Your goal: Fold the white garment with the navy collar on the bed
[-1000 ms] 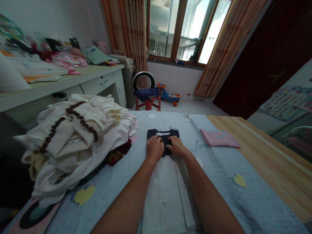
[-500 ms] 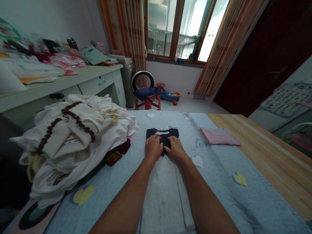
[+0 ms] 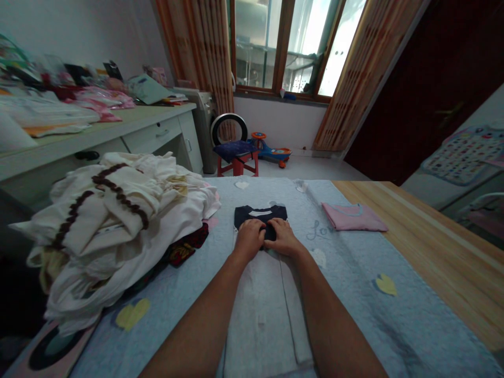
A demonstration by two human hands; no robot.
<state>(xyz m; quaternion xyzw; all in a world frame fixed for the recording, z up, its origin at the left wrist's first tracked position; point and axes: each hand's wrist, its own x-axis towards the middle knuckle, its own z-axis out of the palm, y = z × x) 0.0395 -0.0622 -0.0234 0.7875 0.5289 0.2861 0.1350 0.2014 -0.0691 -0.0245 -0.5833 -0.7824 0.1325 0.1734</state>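
A shirt (image 3: 262, 310) with a dark navy neck part and a pale grey-white body lies flat in front of me, narrow and lengthwise, with a folded edge running down its right side. My left hand (image 3: 251, 239) is on the left of the navy part, fingers curled onto the cloth. Beside it, my right hand (image 3: 282, 237) grips the right of that same part, its thumb pointing toward the left one. A small gap of dark cloth shows between the two hands. The white neck label lies just beyond the fingertips. Cloth beneath the palms is hidden.
A heap of white clothes (image 3: 106, 226) with brown trim is piled at the left. To the right lies a folded pink garment (image 3: 356, 217). A pale blue cover (image 3: 346, 325) spreads over the wooden table (image 3: 441, 252). Beyond stand a red stool (image 3: 238, 164) and a cluttered desk (image 3: 157, 131).
Both hands have slid slightly toward me on the navy part, and the fingers look a little more curled. The view has shifted slightly; the clothes around have not moved.
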